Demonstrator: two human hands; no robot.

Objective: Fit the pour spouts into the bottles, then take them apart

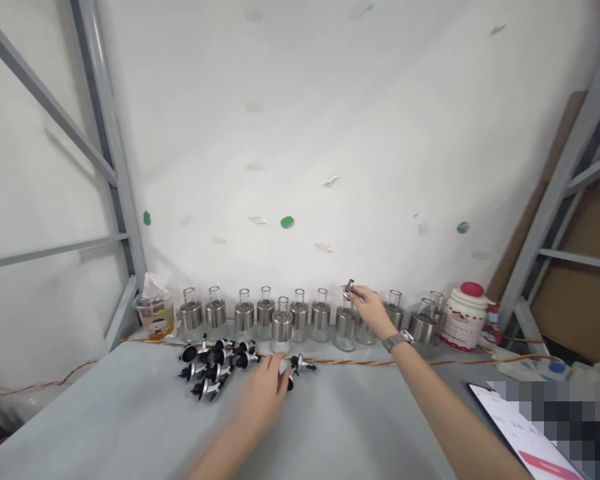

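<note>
My right hand (370,308) pinches a small silver-and-black pour spout (349,286) at the mouth of a glass bottle (345,328) with a metal sleeve. Whether the spout is seated in the neck, I cannot tell. My left hand (264,390) is low over the table, slightly blurred, its thumb and index finger apart. Right beside its fingertips lies another pour spout (303,364), and a dark round part shows partly behind the thumb. To the left, several silver-and-black pour spouts (219,371) lie in a loose group.
Several more sleeved bottles (244,317) stand in a row along the wall. A plastic cup (157,319) stands at the left end, a white jar with a red lid (464,320) at the right. A twisted red-yellow cord (340,362) crosses the grey table (145,407). A tablet (520,427) is at front right.
</note>
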